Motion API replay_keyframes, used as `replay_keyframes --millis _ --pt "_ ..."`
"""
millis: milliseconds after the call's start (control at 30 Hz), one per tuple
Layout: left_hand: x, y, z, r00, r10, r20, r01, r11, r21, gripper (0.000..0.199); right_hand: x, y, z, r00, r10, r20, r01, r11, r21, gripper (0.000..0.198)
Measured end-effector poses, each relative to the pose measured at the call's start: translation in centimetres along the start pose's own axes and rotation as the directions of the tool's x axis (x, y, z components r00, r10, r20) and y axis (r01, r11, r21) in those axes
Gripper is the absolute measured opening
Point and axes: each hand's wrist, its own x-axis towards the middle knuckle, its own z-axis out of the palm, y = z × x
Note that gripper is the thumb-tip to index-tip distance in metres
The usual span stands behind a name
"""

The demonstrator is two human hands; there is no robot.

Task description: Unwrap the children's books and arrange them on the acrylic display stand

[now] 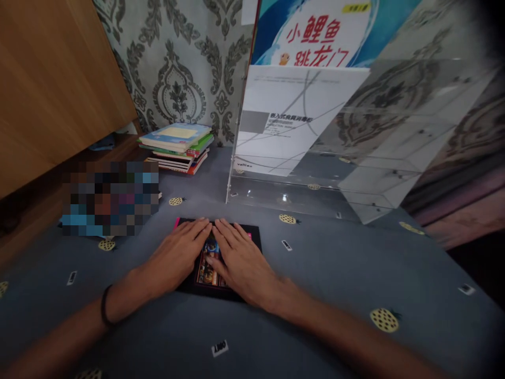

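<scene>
Black flat thing [215,293]: lying on the cloth right under both hands, so we're using it as our landmark for everything else. We can spot bits of pink near its far corners.
Printed picture [208,272]: busy, colourful panel on top of the black flat thing, peeking out between the hands. Too small and partly covered for us to make out.
Left hand [179,255]: palm down on the left half of the black flat thing, fingers straight and close together. We can't tell where its thumb sits.
Right hand [246,263]: palm down on the right half, fingers laid out flat, thumb poking sideways over the picture. We see its fingertips just beside the left hand's, near the far edge.
Dark band [105,305]: round the left wrist, nearer us than the black flat thing.
Cloth [327,273]: grey-blue with yellow pineapples, spreading all around the landmark.
Blurred patch [110,200]: left of it and a bit beyond; pixelated, so we can't say what it is.
Book stack [177,150]: beyond it, slightly left, by the wallpaper.
Clear stand [272,192]: beyond it to the right, with a white booklet [272,131] upright inside.
</scene>
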Motion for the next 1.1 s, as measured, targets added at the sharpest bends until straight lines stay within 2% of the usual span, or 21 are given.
replay_keyframes --millis 367,567,733,833,1000,1100 --pt "0.9 0.8 0.3 0.997 0.047 -0.064 -0.046 0.999 0.008 0.054 -1.9 1.5 -0.2 0.997 0.004 -0.075 -0.005 1.0 -0.009 0.059" --pt "1.4 1.3 0.4 0.997 0.053 -0.053 -0.053 0.999 -0.001 0.05 -3.2 2.8 -0.1 0.995 -0.018 -0.1 0.024 0.998 0.06 0.059" --pt "1.7 1.9 0.1 0.988 0.149 -0.047 -0.148 0.989 0.014 0.051 -3.5 3.0 -0.5 0.99 0.064 -0.122 -0.062 0.998 0.023 0.055" --pt "2.0 2.2 0.1 0.987 0.155 -0.047 -0.153 0.987 0.045 0.05 -3.9 3.5 -0.7 0.993 0.041 -0.112 -0.038 0.999 0.026 0.051" --pt "2.9 2.6 -0.1 0.984 0.168 -0.059 -0.168 0.986 -0.001 0.044 -5.3 5.2 -0.9 0.981 0.054 -0.186 -0.04 0.996 0.08 0.045" --pt "3.4 2.9 -0.4 0.985 0.17 -0.028 -0.17 0.985 0.006 0.041 -5.9 6.0 -1.1 0.986 0.039 -0.161 -0.022 0.994 0.105 0.045"
